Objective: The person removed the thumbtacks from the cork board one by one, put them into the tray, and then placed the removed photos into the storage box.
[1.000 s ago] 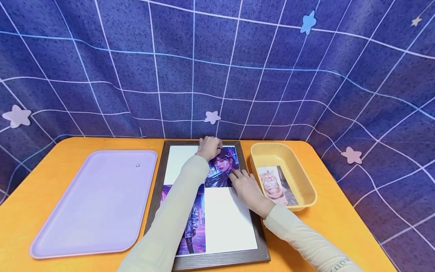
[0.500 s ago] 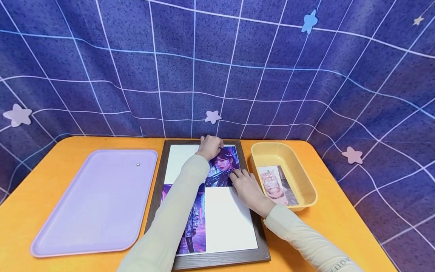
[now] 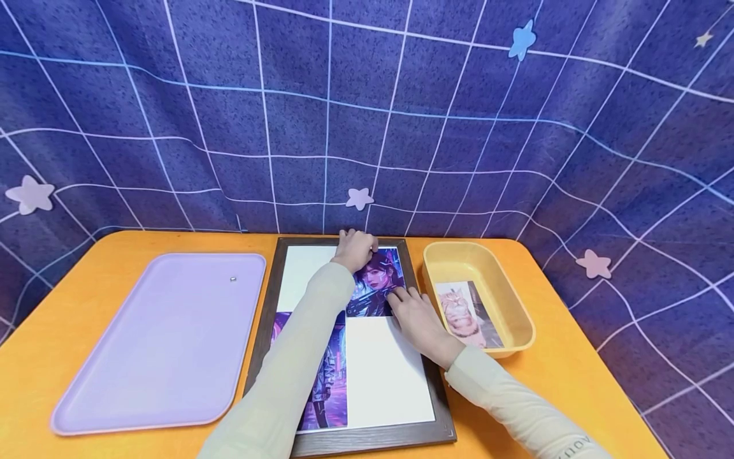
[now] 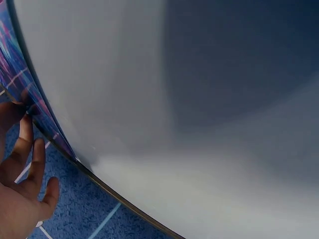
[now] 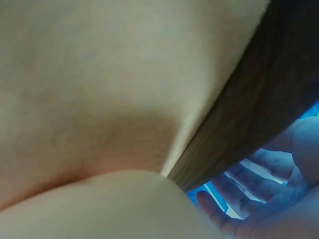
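Two bare hands work at a rectangular frame with dark brown, wood-grained rails (image 3: 373, 440). A glossy blue-and-purple print of an armed, dark-haired figure (image 3: 375, 284) lies in the frame's upper-right quarter. The left hand (image 3: 353, 250) is at the top rail and this print's upper edge; its thumb and one finger meet there, the other fingers loosely spread. Whether they pinch the print cannot be told. The right hand (image 3: 423, 326) lies over the print's lower-right corner and the right rail, fingers spread and relaxed. A purple-toned print of a standing figure (image 3: 332, 389) occupies the lower-left quarter, partly covered by the left sleeve (image 3: 287, 376). White backing (image 3: 387, 376) shows in the other two quarters.

Left of the frame: a lavender rectangular tray (image 3: 172, 338) bearing a small silvery piece (image 3: 232, 279). Right: a yellow bin (image 3: 503, 296) containing a cat print (image 3: 457, 312). All stand on an orange table (image 3: 573, 363).
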A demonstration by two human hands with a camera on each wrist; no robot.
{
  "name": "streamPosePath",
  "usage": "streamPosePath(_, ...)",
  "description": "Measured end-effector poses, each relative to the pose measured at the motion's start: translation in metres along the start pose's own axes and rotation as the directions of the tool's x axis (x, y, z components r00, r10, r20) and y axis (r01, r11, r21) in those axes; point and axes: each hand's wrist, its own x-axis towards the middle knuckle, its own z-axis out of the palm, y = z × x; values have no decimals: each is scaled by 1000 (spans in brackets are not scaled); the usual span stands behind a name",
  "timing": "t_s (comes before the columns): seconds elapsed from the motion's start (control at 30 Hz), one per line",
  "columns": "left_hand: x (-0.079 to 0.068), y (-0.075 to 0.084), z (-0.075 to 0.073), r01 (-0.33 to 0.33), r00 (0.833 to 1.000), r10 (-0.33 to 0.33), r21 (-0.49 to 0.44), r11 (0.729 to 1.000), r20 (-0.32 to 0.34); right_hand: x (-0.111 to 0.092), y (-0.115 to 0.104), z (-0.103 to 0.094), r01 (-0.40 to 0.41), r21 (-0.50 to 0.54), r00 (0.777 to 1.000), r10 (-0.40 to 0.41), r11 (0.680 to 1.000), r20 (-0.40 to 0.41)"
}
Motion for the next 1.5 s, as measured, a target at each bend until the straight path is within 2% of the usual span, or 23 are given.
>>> streamPosePath(0.2, 1, -1, 3, 6, 1000, -6, 36, 999, 6, 0, 1, 3, 10, -3, 1000, -10, 1000, -13)
streamPosePath(0.53, -1, 1, 0, 8, 1000, -9, 54, 999, 13, -1, 1, 4, 14, -4, 1000, -14, 1000, -22)
streamPosePath(0.83, -2, 1, -2, 27, 999, -28, 39, 999, 22, -1, 1, 5, 11, -2, 1000, -11, 1000, -16)
streamPosePath(1.17, -2, -1, -2, 26, 1000, -26, 15, 1000, -11, -1, 1, 4, -1, 10, 1000, 1, 1000, 2)
streamPosePath(1.5, 0, 1, -2, 25, 1000, -25, 1, 1000, -9, -1, 2, 2, -1, 3, 1000, 1, 1000, -3)
